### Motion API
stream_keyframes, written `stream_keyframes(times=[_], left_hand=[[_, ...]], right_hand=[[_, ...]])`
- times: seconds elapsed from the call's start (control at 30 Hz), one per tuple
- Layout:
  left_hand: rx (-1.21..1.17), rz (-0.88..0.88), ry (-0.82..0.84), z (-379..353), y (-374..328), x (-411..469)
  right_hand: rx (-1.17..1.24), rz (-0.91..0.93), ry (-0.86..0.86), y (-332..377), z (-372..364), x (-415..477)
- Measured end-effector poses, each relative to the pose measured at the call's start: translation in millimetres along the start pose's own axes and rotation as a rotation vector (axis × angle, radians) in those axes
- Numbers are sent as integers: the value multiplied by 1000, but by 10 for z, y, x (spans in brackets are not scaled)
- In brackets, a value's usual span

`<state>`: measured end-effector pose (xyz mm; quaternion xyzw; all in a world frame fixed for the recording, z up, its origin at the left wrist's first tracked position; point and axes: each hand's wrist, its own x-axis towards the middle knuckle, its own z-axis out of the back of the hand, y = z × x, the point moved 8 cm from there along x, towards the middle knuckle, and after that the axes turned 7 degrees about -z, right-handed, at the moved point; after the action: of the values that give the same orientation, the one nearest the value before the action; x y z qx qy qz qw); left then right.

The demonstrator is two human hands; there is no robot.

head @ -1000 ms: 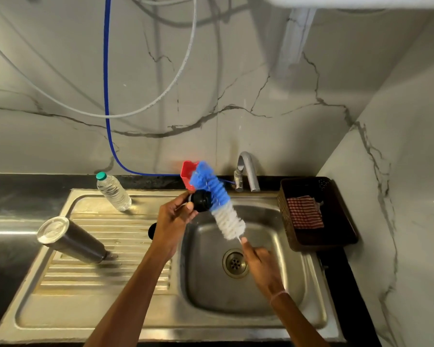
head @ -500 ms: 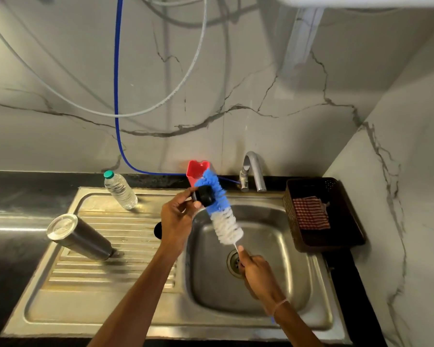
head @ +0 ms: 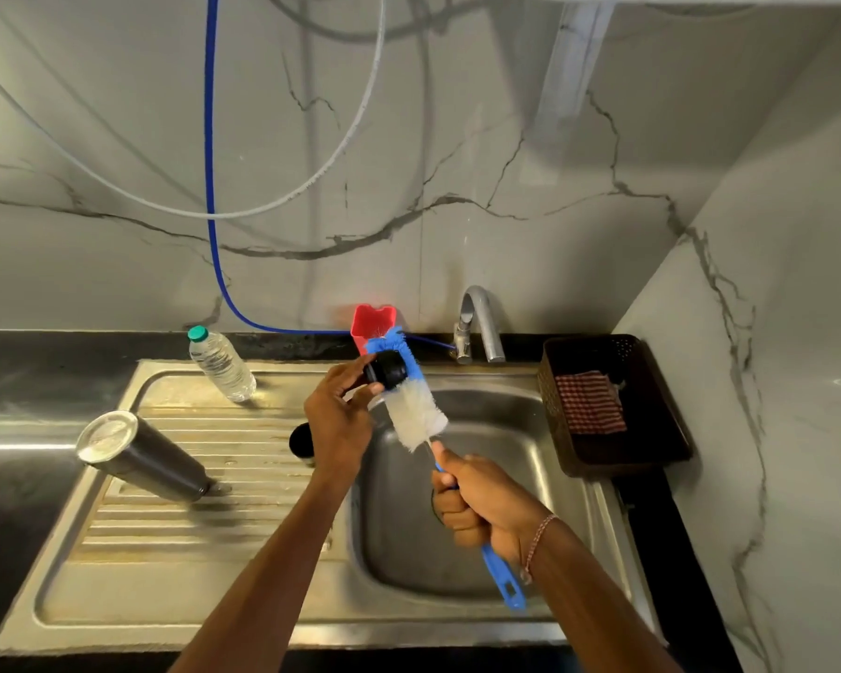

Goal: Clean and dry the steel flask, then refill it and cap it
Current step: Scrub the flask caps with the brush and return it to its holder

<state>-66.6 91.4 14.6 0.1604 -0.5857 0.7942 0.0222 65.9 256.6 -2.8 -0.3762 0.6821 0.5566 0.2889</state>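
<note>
Flask [head: 142,459] on the drainboard [head: 244,444], base turned up toward the camera, narrow end down on the ribs, well left of the left hand [head: 338,420] and untouched. Black cap [head: 387,374] pinched in that hand's fingertips [head: 375,388] over the sink basin [head: 496,429]. Brush [head: 416,412] bristles against the cap, blue handle gripped in the curled right hand [head: 481,502].
</note>
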Motion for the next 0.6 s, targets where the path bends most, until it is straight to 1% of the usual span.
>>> stream_keyframes(times=[0.1, 0.17, 0.23, 0.3, 0.43, 0.47, 0.53, 0.6], left_hand=[[-2, 1, -69, 111, 23, 106], [-7, 0, -34, 56, 13, 98], [-26, 30, 41, -83, 26, 0], [-31, 57, 56, -138, 58, -57], [10, 53, -58, 69, 94, 79], [18, 44, -53, 80, 99, 99], [5, 39, 7, -12, 106, 50], [-4, 76, 42, -112, 125, -67]], right_hand=[[-27, -23, 13, -78, 49, -84], [-28, -33, -3, -63, 99, -79], [1, -22, -23, 29, 134, 5], [17, -24, -29, 101, 135, 61], [-69, -43, -8, 18, 113, -37], [-79, -43, -4, 3, 107, -41], [-43, -36, -13, 20, 103, 41], [-1, -23, -53, 68, 97, 148]])
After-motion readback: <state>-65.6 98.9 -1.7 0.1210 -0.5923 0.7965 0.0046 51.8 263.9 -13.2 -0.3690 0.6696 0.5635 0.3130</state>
